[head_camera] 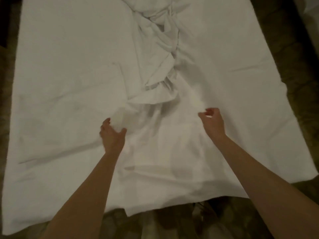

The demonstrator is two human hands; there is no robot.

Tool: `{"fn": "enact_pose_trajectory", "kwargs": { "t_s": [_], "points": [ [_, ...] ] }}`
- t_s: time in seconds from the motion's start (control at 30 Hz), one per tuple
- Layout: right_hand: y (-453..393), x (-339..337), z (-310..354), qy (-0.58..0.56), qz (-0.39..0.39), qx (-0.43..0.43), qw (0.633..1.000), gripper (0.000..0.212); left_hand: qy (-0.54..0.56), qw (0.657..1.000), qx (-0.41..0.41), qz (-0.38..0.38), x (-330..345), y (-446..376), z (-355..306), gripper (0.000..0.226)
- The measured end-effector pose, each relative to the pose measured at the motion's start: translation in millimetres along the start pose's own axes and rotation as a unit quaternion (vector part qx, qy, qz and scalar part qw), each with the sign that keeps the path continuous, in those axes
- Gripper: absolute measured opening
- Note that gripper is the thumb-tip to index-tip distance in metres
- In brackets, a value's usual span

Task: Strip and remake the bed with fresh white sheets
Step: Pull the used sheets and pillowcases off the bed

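Two layers of white cloth lie under us: a flat sheet point(60, 83) spread across the bed, and on top of it a bunched sheet point(160, 62) twisted into a long rope. Its long axis runs straight away from us, starting just beyond and between our hands. Our left hand point(112, 133) grasps a fold of it between thumb and curled fingers; our right hand point(213, 121) pinches cloth too (the exact hold is blurred). Both sit about equally near, so pulling outward should spread it. Dark patterned bedding point(293, 69) frames the edges.
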State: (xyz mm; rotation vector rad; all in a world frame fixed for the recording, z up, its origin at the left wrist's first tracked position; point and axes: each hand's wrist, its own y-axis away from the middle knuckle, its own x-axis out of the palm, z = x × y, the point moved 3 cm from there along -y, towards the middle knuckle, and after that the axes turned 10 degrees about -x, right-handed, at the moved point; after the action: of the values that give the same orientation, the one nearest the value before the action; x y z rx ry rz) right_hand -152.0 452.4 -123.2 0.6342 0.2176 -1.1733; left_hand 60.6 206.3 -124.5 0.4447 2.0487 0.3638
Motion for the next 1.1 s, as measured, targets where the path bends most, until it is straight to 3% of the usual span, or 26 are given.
{"fn": "enact_pose_trajectory", "kwargs": {
  "t_s": [0.13,0.23,0.3,0.37,0.47,0.53,0.6,0.63,0.7,0.73,0.77,0.83,0.9,1.0,1.1],
  "points": [
    [-44,88,56,-0.074,0.053,0.068,0.994,0.068,-0.027,0.995,0.055,0.082,14,-40,-36,0.074],
    [-75,127,80,-0.071,0.013,0.102,0.992,0.069,-0.046,0.985,0.064,0.150,31,-63,-46,0.049],
    [-89,144,103,-0.051,-0.030,0.051,0.997,0.044,-0.040,0.978,0.065,0.193,32,-73,-51,0.017],
    [-94,164,144,-0.103,-0.063,-0.050,0.991,0.024,0.010,0.969,0.052,0.239,24,-82,-50,0.013],
    [-92,200,217,-0.189,-0.103,-0.175,0.961,0.020,0.058,0.967,-0.010,0.250,-4,-98,-31,0.014],
    [-95,232,247,-0.154,-0.096,-0.220,0.958,0.014,0.073,0.966,-0.062,0.241,-22,-106,-13,0.012],
    [-101,273,249,-0.021,0.025,-0.239,0.970,0.025,0.080,0.958,-0.103,0.256,-30,-110,6,0.011],
    [-102,295,236,0.087,0.155,-0.235,0.956,0.033,0.078,0.954,-0.111,0.266,-33,-107,10,0.011],
    [-94,324,200,0.285,0.379,-0.218,0.853,0.047,0.065,0.956,-0.106,0.267,-32,-106,16,0.024],
    [-88,326,187,0.324,0.425,-0.213,0.818,0.055,0.058,0.958,-0.102,0.263,-31,-108,16,0.025],
    [-82,323,178,0.316,0.439,-0.211,0.814,0.059,0.054,0.959,-0.106,0.259,-29,-111,16,0.022],
    [-74,308,170,0.216,0.400,-0.227,0.861,0.054,0.079,0.954,-0.136,0.257,-26,-119,14,0.010],
    [-72,284,156,0.116,0.353,-0.194,0.908,0.047,0.115,0.949,-0.144,0.254,-23,-133,9,0.012],
    [-80,220,118,0.113,0.222,-0.171,0.953,0.039,0.205,0.938,-0.131,0.248,-20,-152,-9,0.016],
    [-91,138,71,0.128,0.073,-0.108,0.983,0.033,0.261,0.910,-0.179,0.266,-11,-146,-4,0.012]
  ]
}}
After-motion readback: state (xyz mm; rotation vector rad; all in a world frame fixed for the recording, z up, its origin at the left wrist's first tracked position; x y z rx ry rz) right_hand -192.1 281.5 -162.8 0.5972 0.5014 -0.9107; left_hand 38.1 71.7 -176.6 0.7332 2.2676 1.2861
